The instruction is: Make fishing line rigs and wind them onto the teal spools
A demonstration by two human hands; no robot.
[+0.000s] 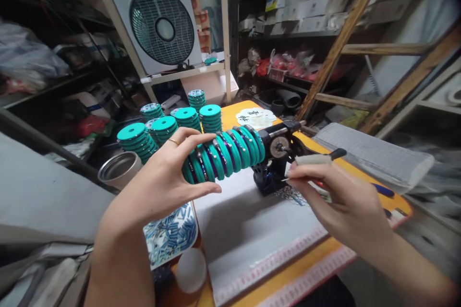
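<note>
My left hand wraps around the left end of a row of teal spools mounted sideways on a small black winding machine; a gold ring shows on one finger. My right hand is closed on a slim tool with a pale taped handle and black tip, held just right of the machine's hub. The spools carry dark thread or wire between their discs. The machine stands on a grey mat.
Stacks of teal spools stand behind the machine. A metal cup and a tray of blue-white small parts lie at left. A box fan, cluttered shelves, a wooden ladder and a grey ribbed board surround the orange table.
</note>
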